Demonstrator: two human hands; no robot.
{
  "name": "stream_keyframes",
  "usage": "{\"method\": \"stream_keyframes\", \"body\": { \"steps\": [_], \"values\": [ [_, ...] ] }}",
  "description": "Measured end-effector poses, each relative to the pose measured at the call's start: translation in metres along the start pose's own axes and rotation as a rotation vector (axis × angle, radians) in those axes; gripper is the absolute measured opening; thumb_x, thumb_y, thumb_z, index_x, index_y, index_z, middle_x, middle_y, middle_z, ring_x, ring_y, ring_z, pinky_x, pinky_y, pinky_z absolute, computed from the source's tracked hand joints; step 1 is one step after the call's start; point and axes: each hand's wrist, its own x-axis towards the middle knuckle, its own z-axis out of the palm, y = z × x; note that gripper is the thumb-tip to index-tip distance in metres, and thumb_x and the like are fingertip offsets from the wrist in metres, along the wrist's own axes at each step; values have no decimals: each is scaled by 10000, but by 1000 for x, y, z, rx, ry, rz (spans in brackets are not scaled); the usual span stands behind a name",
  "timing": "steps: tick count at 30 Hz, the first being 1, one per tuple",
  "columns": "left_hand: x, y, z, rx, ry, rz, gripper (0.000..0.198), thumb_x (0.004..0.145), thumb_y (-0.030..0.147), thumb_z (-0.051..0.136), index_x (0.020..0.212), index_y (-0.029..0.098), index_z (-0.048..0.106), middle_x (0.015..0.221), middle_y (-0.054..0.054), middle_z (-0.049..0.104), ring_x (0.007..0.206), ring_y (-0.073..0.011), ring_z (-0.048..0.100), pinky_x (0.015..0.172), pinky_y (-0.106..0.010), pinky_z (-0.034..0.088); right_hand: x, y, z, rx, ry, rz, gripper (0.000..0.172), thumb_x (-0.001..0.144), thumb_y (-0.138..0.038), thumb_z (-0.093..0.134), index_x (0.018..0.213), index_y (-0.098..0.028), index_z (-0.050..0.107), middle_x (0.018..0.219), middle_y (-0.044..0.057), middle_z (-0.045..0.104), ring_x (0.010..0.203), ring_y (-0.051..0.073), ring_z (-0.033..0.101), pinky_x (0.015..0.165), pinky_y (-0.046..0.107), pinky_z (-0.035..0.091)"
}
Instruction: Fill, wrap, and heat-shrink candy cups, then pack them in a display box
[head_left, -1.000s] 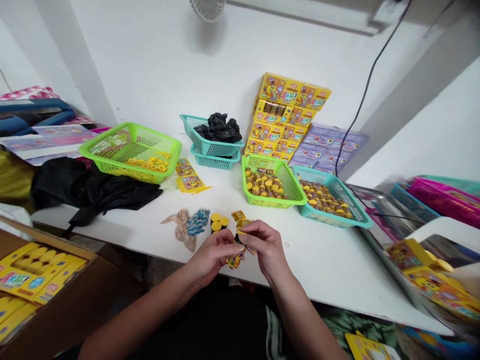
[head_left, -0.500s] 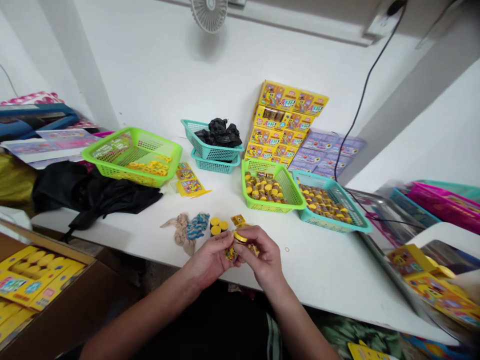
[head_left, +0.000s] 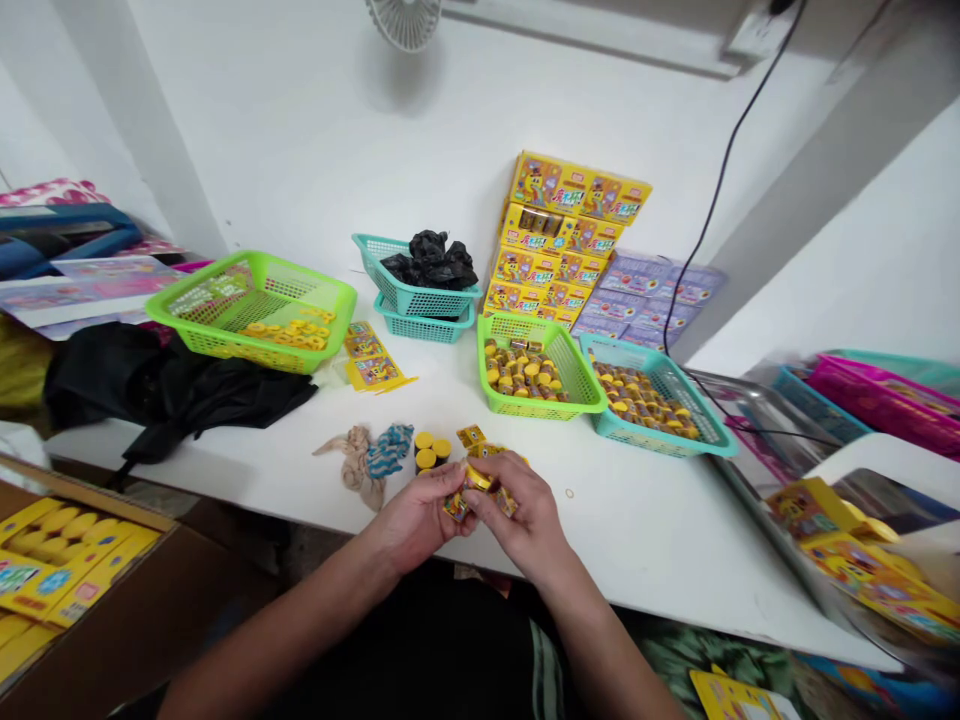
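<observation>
Above the table's front edge, my left hand [head_left: 420, 515] and my right hand [head_left: 525, 510] meet, their fingers closed around a small jar with a yellow lid [head_left: 479, 480]. The right thumb and fingers grip the jar. Pressed against it by the left fingers is a colourful yellow printed card [head_left: 454, 505], partly hidden by the hands. Several similar yellow-lidded jars [head_left: 425, 459] stand just beyond the left hand. More yellow printed cards [head_left: 472, 436] lie behind the fingers.
A green basket [head_left: 592, 402] and a teal basket [head_left: 645, 435] hold many jars. Another green basket [head_left: 176, 322] contains yellow pieces. Crumpled cloths [head_left: 361, 467] and a black umbrella [head_left: 247, 395] lie left. Yellow boxes [head_left: 577, 190] are stacked against the wall. An open carton [head_left: 150, 590] stands at lower left.
The camera view has shifted slightly, so the scene sits a little further left. Both hands still hold the jar and card together, with the lid tilted slightly differently.
</observation>
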Motion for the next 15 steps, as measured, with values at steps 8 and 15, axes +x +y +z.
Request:
{"method": "stream_keyframes", "body": {
  "steps": [8,15],
  "values": [
    [13,1,3,91,31,-39,308,692,372,813,854,152,671,773,-30,674,622,-113,616,575,-217,472,-7,2,-7,-96,164,-56,285,803,-221,710,1079,-273,659,964,67,670,885,234,620,761,390,517],
    [17,4,9,18,68,19,339,623,255,854,896,156,680,850,-36,683,721,-139,636,649,-243,511,-14,14,0,-219,229,-83,337,815,-218,698,1142,-267,632,881,59,631,802,214,606,710,364,529]
  ]
}}
